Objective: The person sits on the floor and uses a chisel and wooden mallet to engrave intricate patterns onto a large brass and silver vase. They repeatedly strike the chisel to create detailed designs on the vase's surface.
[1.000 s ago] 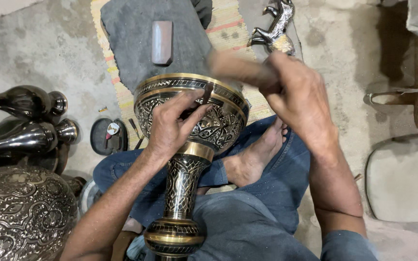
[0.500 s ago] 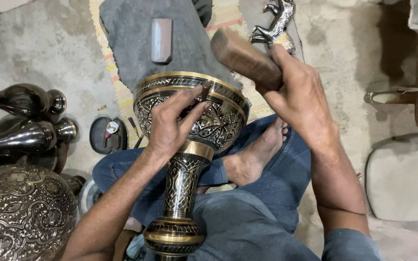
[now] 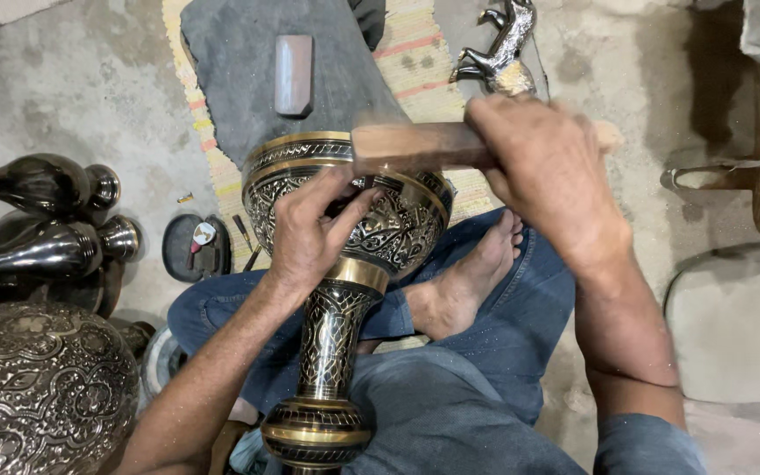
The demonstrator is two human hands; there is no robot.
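Note:
A tall engraved brass vase (image 3: 345,290) lies across my crossed legs, its wide bowl pointing away from me. My left hand (image 3: 314,233) rests on the bowl, fingers pinched on a small chisel that is mostly hidden. My right hand (image 3: 547,176) grips a wooden mallet (image 3: 415,147), blurred, held level just above the bowl's rim and the left fingers.
A grey stone slab (image 3: 239,79) with a small rectangular block (image 3: 294,75) lies ahead on a striped mat. A metal horse figure (image 3: 499,48) stands to its right. Dark metal vases (image 3: 46,220) and an engraved pot (image 3: 37,391) sit left. A small round tin (image 3: 193,248) is near my knee.
The mallet was raised and tilted half a second ago; it has swung down and now lies level just over the left hand's fingers. The left hand and the vase stayed put.

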